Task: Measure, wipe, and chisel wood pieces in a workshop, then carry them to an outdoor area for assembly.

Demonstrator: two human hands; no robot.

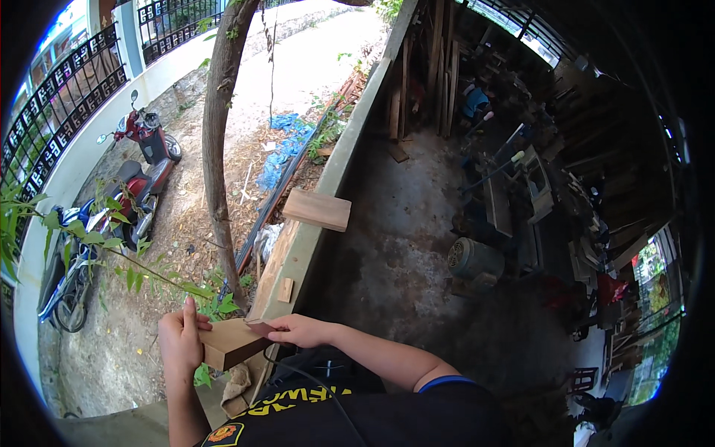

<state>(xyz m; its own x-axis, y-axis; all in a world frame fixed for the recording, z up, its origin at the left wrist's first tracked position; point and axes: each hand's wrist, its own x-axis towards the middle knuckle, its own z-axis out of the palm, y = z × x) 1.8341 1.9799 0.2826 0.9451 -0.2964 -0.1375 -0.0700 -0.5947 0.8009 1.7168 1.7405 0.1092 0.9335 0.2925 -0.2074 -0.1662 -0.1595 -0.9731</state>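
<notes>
My left hand (pixel 183 337) grips a thick, flat wooden block (pixel 231 344) by its left end, with the thumb raised along its edge. My right hand (pixel 302 331) is closed on a small, flat, reddish-brown piece (pixel 259 327) that looks like sandpaper. It lies against the right end of the block. Beyond my hands, a larger wooden board (pixel 316 210) rests across the top of a low concrete wall (pixel 304 249). Nearer on the same wall sits a small wooden piece (pixel 285 290).
A slim tree trunk (pixel 217 134) rises left of the wall, and a leafy branch (pixel 126 253) reaches toward my left hand. Red and blue motorbikes stand farther left. Right of the wall, a dim workshop floor (pixel 395 223) holds a motor (pixel 474 258), lumber and machinery. A crumpled cloth (pixel 237 389) lies below the block.
</notes>
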